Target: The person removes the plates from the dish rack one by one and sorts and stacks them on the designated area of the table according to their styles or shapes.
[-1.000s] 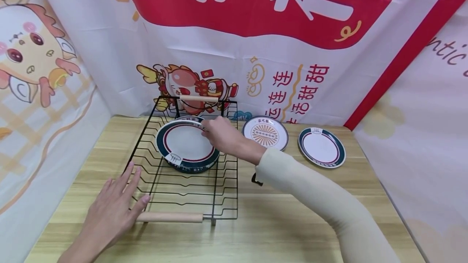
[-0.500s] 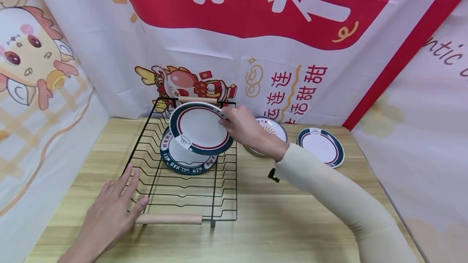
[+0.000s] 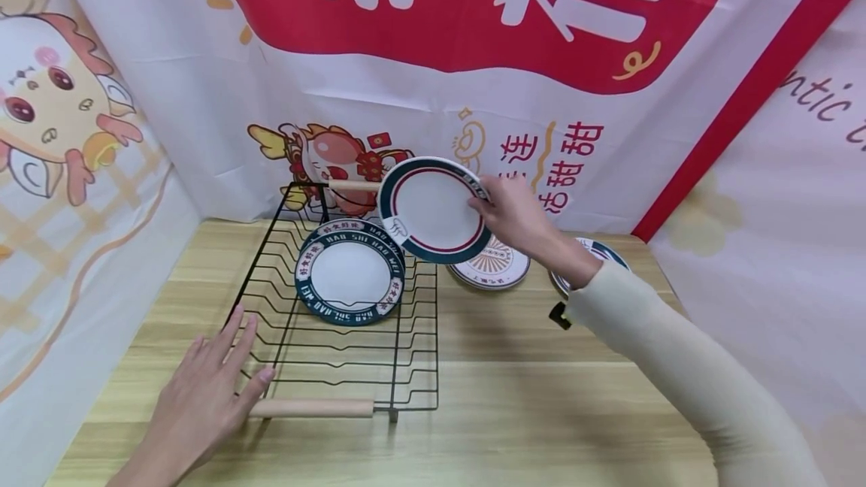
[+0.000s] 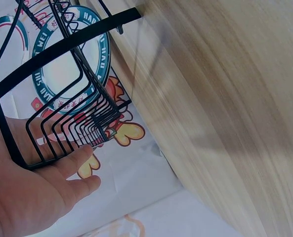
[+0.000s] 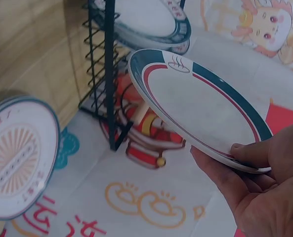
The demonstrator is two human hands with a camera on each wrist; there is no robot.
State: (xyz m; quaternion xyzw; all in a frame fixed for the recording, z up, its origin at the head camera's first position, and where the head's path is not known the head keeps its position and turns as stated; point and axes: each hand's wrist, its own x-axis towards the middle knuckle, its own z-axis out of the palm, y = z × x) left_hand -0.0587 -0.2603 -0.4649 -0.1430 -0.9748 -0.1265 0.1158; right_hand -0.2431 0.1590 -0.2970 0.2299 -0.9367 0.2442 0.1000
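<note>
In the head view my right hand (image 3: 521, 215) pinches the rim of a white plate with a green band and red ring (image 3: 436, 209), held in the air over the rack's right edge. The right wrist view shows the thumb on top of this plate (image 5: 200, 103) and the fingers beneath. On the black wire rack (image 3: 338, 359) stand green-rimmed lettered plates (image 3: 350, 276), one behind another. My left hand (image 3: 206, 389) rests with spread fingers on the rack's near left corner, by the wooden handle (image 3: 318, 407).
Right of the rack, sunburst-patterned plates (image 3: 497, 265) lie stacked on the wooden table (image 3: 528, 412). Farther right is another green-rimmed plate (image 3: 598, 248), partly hidden by my right forearm. A printed cloth (image 3: 379, 81) hangs behind.
The right hand has lifted its plate off the lettered plates and carried it right and upward, uncovering them. My left hand has stayed at the rack's corner.
</note>
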